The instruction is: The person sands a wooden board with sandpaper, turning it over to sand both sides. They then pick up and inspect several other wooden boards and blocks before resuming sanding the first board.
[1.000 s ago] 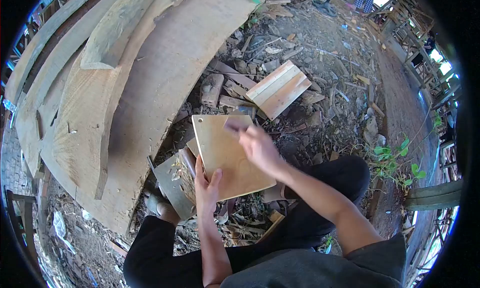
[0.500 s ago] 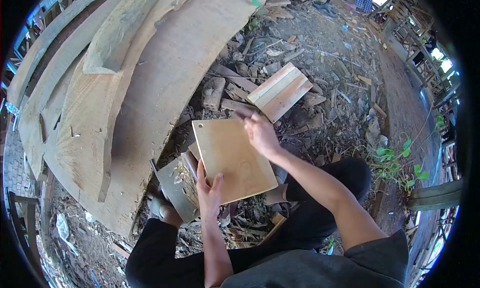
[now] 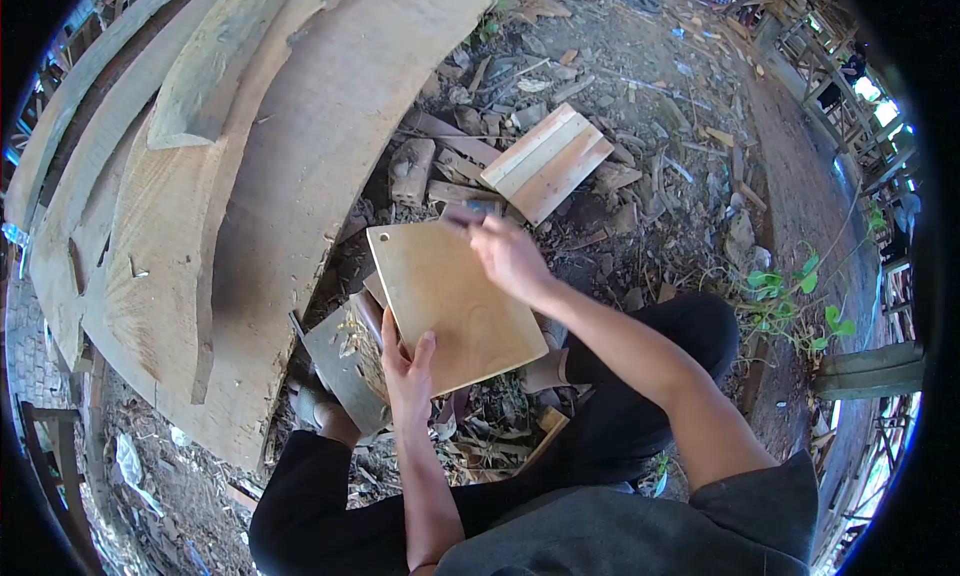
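A light wooden board point(image 3: 460, 306) with a small hole in its top left corner lies tilted across my lap. My left hand point(image 3: 405, 376) grips its lower left edge, thumb on the face and fingers behind. At the board's top edge, my right hand point(image 3: 505, 256) is closed on a small dark brown piece that looks like sandpaper point(image 3: 460, 217), blurred by motion. Below the board's left side sits a grey metal plate point(image 3: 340, 361) with wood shavings on it, partly hidden by my left hand and the board.
A second board of light and reddish strips point(image 3: 550, 161) lies on the rubble beyond. Large curved timber slabs point(image 3: 330, 106) fill the left side. A brick point(image 3: 411, 171) and wood scraps litter the ground. A green plant point(image 3: 790, 296) and a post point(image 3: 870, 371) stand at right.
My right hand and the brown piece have shifted slightly left along the board's top edge. The whole view has moved a little; my left hand keeps its grip.
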`<action>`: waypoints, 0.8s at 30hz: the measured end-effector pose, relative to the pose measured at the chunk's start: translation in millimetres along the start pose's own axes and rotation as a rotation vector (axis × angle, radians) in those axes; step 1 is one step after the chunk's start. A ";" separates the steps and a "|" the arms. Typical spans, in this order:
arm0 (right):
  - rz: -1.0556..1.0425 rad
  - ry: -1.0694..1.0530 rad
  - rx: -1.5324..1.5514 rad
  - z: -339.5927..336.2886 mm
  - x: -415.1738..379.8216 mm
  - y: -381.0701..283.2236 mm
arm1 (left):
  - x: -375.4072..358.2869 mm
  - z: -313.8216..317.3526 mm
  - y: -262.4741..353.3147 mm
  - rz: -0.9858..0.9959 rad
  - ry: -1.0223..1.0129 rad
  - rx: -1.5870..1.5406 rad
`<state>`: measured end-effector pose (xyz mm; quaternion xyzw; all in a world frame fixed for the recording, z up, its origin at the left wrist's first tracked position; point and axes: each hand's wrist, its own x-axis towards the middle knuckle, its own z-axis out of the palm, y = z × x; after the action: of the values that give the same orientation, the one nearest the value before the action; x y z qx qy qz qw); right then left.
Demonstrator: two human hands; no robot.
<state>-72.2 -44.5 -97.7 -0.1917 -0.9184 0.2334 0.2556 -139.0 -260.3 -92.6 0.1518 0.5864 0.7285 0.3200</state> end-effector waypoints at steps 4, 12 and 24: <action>0.024 0.104 -0.036 20.7 16.6 7.1 | -0.3 0.2 -4.7 0.004 0.023 -0.039; -0.012 0.070 -0.129 31.3 33.0 16.8 | -4.1 5.3 -3.8 -0.004 0.019 -0.032; -0.147 -0.019 0.135 40.6 25.2 -74.5 | -8.8 9.2 -18.9 -0.010 0.083 -0.121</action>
<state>-132.3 -106.9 -79.8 -0.1038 -0.9145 0.2772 0.2757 -121.4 -257.0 -106.8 0.0991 0.5547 0.7667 0.3077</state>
